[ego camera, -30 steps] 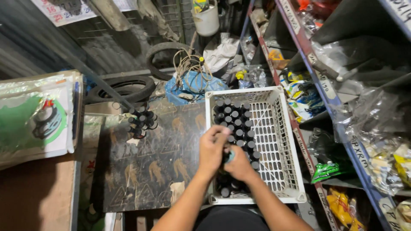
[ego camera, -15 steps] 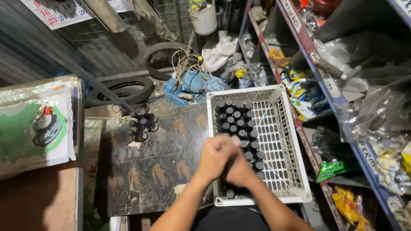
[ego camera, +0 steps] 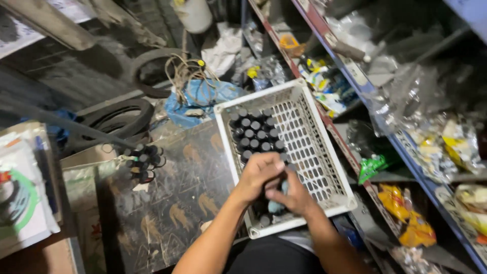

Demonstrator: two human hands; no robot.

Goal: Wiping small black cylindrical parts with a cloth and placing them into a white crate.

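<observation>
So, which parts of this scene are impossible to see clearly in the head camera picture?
- What the left hand and right hand grip: the fingers cover it.
- Dark round-capped bottles in the white perforated plastic crate: the near rows sit under the hands.
- Small loose cluster of dark bottles on the patterned board: blurred, count unclear.
- Shelf packets: blurred and cut by the right edge.

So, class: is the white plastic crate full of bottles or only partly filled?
Partly filled. In the white crate, dark-capped bottles stand upright along its left side only; the perforated floor on the right is bare.
</observation>
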